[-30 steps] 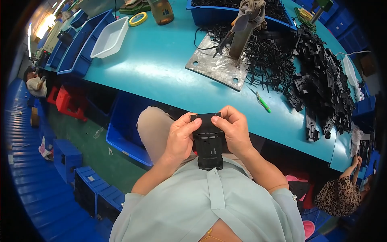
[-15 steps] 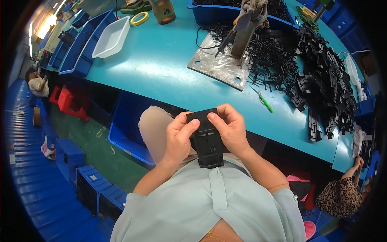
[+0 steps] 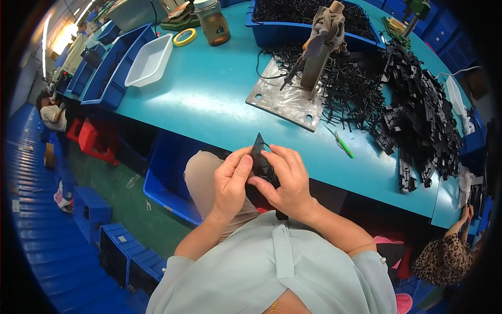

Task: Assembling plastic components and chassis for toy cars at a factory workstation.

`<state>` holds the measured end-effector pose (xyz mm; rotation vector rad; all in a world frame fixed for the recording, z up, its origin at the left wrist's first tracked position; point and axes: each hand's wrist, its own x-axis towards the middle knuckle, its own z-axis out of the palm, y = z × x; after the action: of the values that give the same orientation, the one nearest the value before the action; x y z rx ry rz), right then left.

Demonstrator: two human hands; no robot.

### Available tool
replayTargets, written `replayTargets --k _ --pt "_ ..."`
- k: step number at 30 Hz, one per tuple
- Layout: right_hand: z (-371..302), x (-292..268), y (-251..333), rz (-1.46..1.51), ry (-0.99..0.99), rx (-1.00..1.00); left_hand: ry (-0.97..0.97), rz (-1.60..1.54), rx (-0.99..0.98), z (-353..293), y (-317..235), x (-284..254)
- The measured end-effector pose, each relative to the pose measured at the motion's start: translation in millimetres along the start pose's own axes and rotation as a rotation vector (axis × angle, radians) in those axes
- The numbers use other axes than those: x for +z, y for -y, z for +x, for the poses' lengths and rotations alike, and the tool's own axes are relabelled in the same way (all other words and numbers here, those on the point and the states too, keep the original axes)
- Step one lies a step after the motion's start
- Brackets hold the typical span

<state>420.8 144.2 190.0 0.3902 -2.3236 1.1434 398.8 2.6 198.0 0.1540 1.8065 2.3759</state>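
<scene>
A black plastic part [image 3: 261,165] is held between my two hands in front of my body, short of the table's front edge. It is turned on edge, so its narrow side faces up. My left hand [image 3: 231,180] grips its left side, thumb along the face. On the other side my right hand [image 3: 285,175] is closed on the part with thumb and bent fingers. Much of the part is hidden behind my fingers. Beyond my hands on the table lies a thin pointed tool with a green handle [image 3: 344,147].
A metal base plate [image 3: 272,107] with a cloth-wrapped post [image 3: 316,68] stands on the teal table [image 3: 198,99]. To its right are piled black parts [image 3: 418,110]. A blue bin [image 3: 277,32], white tray [image 3: 151,60], tape roll [image 3: 184,37] and jar [image 3: 213,23] stand farther back.
The black plastic part has turned from lying flat toward me to standing on edge. My right hand has shifted its hold down along the part, fingers now bent over its side.
</scene>
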Motion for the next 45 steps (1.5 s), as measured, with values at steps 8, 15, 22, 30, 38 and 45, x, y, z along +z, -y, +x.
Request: replayTargets --k 8,15,22,30,38,45 --pt "2.8 0.1 -15.4 1.023 -0.084 0.663 -0.094 0.232 0.04 26.7 5.2 4.1" --pt "12.4 -6.7 -35.8 1.064 -0.045 0.723 0.227 -0.282 -0.43 53.1 9.1 -10.4" --pt "22.1 -11.7 -64.1 1.013 0.0 0.865 0.164 -0.343 -0.473 87.4 23.6 -6.3" --pt "44.8 -16.5 -84.3 1.114 0.037 0.91 0.164 -0.38 -0.511 134.5 34.3 2.6" --pt "65.2 -21.0 -106.7 1.133 0.172 0.911 0.207 -0.373 -0.619 161.1 44.2 -0.5" --pt "61.6 -18.3 -111.3 1.17 0.094 0.843 0.273 -0.349 -0.549 162.1 31.4 9.8"
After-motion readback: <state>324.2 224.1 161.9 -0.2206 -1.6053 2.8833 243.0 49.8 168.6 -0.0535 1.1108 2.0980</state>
